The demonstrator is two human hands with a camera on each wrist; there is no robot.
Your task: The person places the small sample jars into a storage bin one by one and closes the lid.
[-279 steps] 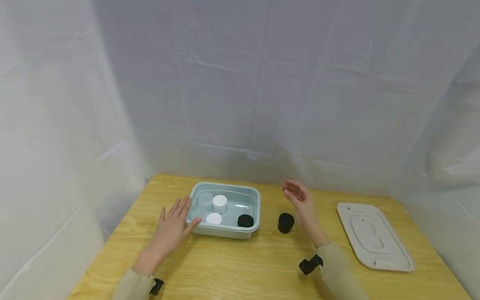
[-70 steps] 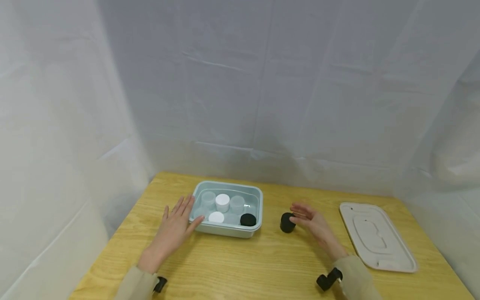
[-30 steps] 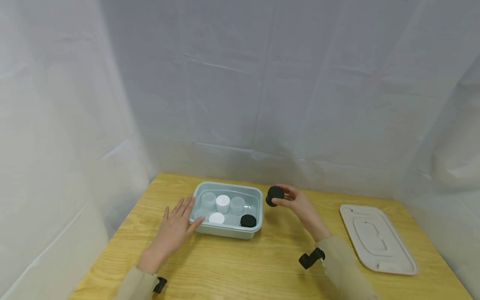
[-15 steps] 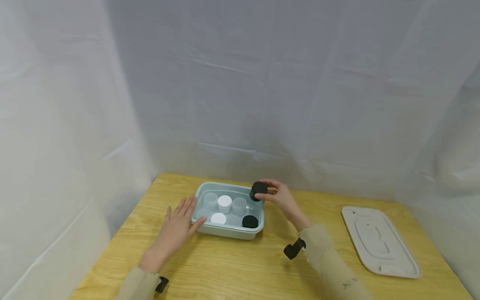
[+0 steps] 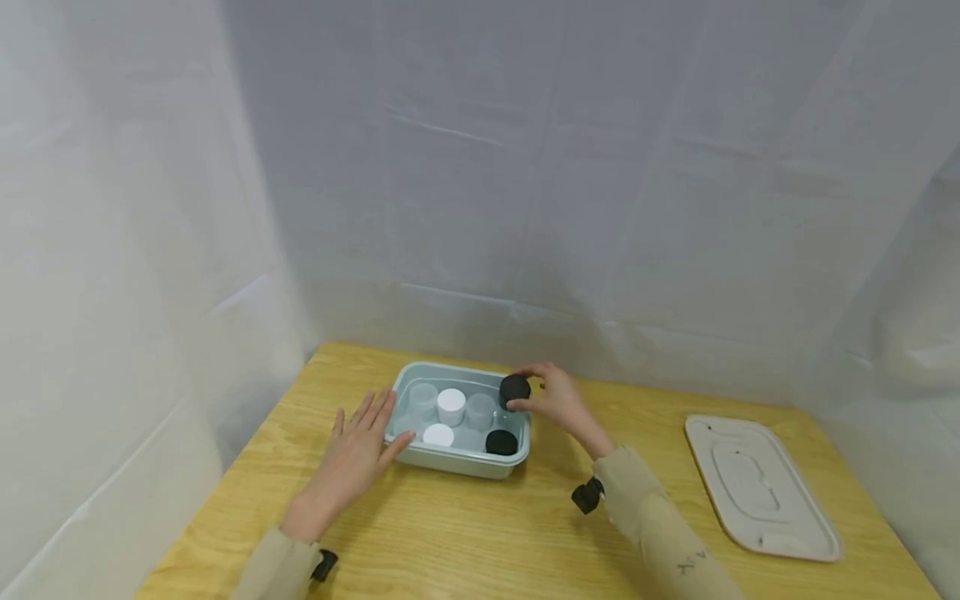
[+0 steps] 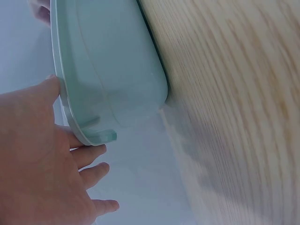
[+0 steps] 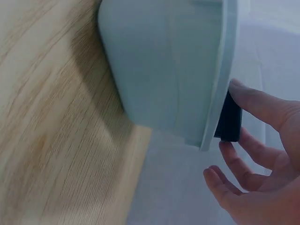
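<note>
The black round jar (image 5: 514, 391) sits pinched between the thumb and fingertips of the right hand (image 5: 553, 399), just above the far right corner of the pale green plastic tub (image 5: 459, 461); the right wrist view shows its dark cylinder (image 7: 228, 118) at the tub's rim, fingers curled round it.

Nearest, two beige sleeves reach in over the front edge of the desk (image 5: 480, 533), a light wood top with clear grain. The left hand (image 5: 351, 458) lies flat on the wood with fingers straight and spread, its fingertips touching the tub's left wall; the left wrist view shows the thumb against the smooth moulded rim (image 6: 70, 117).

The tub is rectangular with rounded corners and stands toward the back of the desk, left of centre. Inside, at the near wall, lie a white-lidded jar (image 5: 438, 435) and a second black jar (image 5: 501, 442) at the near right corner. Farther in stand another white-capped jar (image 5: 451, 404) and frosted clear jars (image 5: 479, 408) beside it.

Well apart, near the right edge, the flat off-white lid (image 5: 757, 487) lies, oblong with a raised moulded centre. Behind the desk hangs creased white sheeting (image 5: 525, 208).
</note>
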